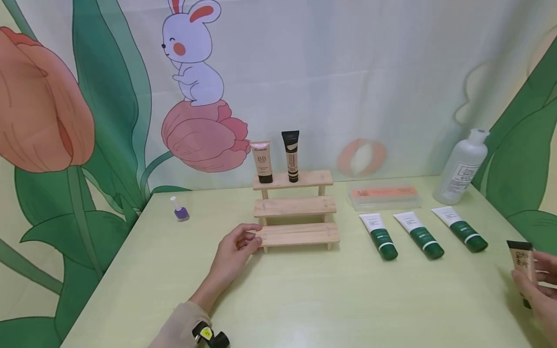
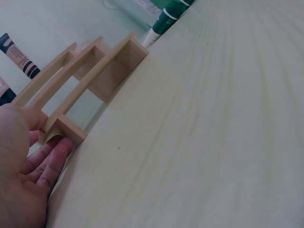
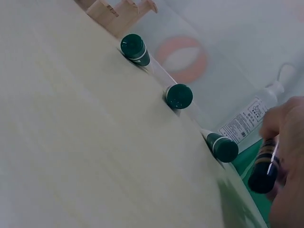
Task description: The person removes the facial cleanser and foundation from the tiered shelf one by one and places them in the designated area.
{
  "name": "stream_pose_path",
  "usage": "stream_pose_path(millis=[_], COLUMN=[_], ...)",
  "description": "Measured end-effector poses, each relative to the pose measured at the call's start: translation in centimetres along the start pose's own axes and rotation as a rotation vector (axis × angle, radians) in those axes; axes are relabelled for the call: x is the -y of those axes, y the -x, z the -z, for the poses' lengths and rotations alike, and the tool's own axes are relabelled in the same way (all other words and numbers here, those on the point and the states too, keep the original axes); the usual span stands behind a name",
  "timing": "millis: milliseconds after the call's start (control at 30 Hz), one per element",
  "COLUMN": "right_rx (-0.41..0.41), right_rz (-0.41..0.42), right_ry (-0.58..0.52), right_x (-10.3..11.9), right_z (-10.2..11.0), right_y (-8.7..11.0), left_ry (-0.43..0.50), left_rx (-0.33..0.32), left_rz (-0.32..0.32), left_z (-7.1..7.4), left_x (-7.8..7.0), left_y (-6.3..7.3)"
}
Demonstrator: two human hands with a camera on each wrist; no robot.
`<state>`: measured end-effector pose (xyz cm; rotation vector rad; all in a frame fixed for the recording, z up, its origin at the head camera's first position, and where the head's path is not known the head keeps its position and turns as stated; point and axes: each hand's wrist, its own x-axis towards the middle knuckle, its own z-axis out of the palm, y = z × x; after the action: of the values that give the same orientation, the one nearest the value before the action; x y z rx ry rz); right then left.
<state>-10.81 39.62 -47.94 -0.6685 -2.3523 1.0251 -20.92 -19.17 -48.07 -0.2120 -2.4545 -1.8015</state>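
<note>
A three-step wooden display stand (image 1: 297,207) stands mid-table. My left hand (image 1: 235,249) pinches the left end of its lowest step, thumb on one side and fingers curled at the underside in the left wrist view. On the top step two cosmetic tubes stand upright on their caps: a pink-topped BB cream tube (image 1: 262,162) and a beige and black tube (image 1: 291,157). At the right table edge my right hand (image 1: 541,290) holds another beige tube (image 1: 523,261) with a black end, raised off the table. Its black cap (image 3: 262,178) points downward in the right wrist view.
Three green and white tubes, a left one (image 1: 379,237), a middle one (image 1: 419,236) and a right one (image 1: 460,229), lie right of the stand. Behind them are a flat clear case (image 1: 385,197) and a white bottle (image 1: 462,166). Purple nail polish (image 1: 181,211) stands far left.
</note>
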Motion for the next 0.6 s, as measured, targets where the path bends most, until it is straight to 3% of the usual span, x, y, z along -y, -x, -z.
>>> stream_pose_path(millis=[167, 300, 467, 600], right_rx=[0.084, 0.138, 0.131, 0.131], right_rz=[0.004, -0.027, -0.05, -0.011], right_ry=[0.078, 0.128, 0.086, 0.092], right_x=[-2.3, -2.7, -2.2, -1.7], right_z=[-0.4, -0.7, -0.7, -0.7], right_y=[0.0, 0.3, 0.8, 1.2], left_ry=[0.018, 0.027, 0.037, 0.033], left_rx=[0.01, 0.011, 0.023, 0.022], left_rz=[-0.01, -0.01, -0.013, -0.009], left_z=[0.1, 0.1, 0.2, 0.2], left_x=[0.1, 0.2, 0.1, 0.2], left_y=[0.0, 0.0, 0.0, 0.0])
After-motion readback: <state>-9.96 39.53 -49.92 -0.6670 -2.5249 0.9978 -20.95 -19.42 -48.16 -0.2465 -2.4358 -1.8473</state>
